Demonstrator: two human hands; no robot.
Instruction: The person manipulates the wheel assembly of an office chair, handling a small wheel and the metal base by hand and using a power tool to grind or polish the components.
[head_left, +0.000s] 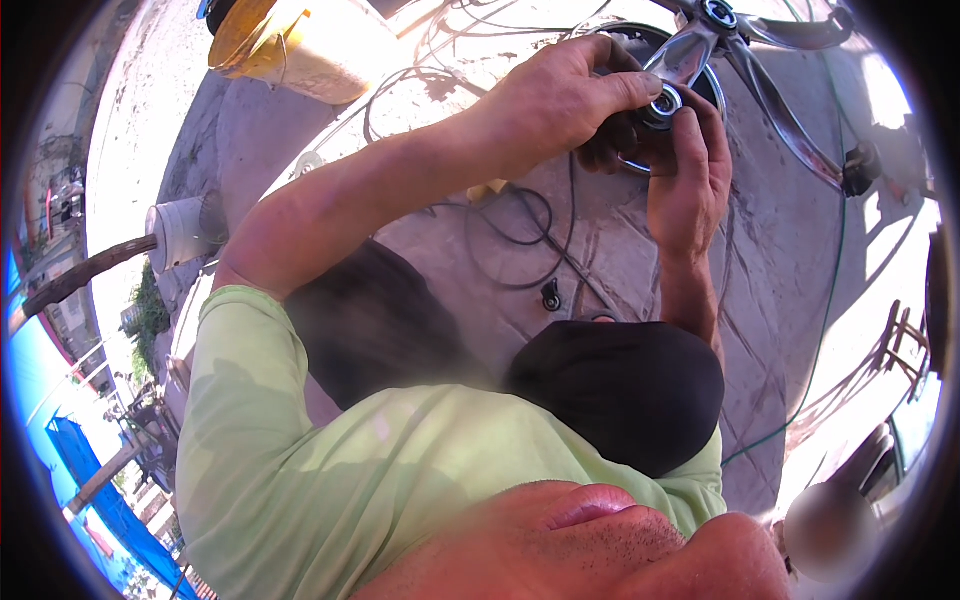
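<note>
A polished metal five-star chair base (688, 56) stands ahead of me, its round hub (720, 13) near the top edge. Both hands meet at the end of one leg, around a shiny ring-shaped socket (664, 103). My left hand (559, 101) grips it from the left, thumb pressed on the ring's rim. From below, my right hand (690, 161) holds the same end, with thumb and fingers about the ring. Some fingers are dark with grime and partly hidden. A black caster (861, 169) sits at another leg's end. On the floor lies a loose black caster (551, 295).
A round dark disc with a shiny rim (716, 97) lies under the base. Black cable (525, 225) loops across the concrete floor; a green cord (834, 277) runs along the right. A yellowish bucket (315, 52) lies tipped at upper left. Another person (832, 525) is at lower right.
</note>
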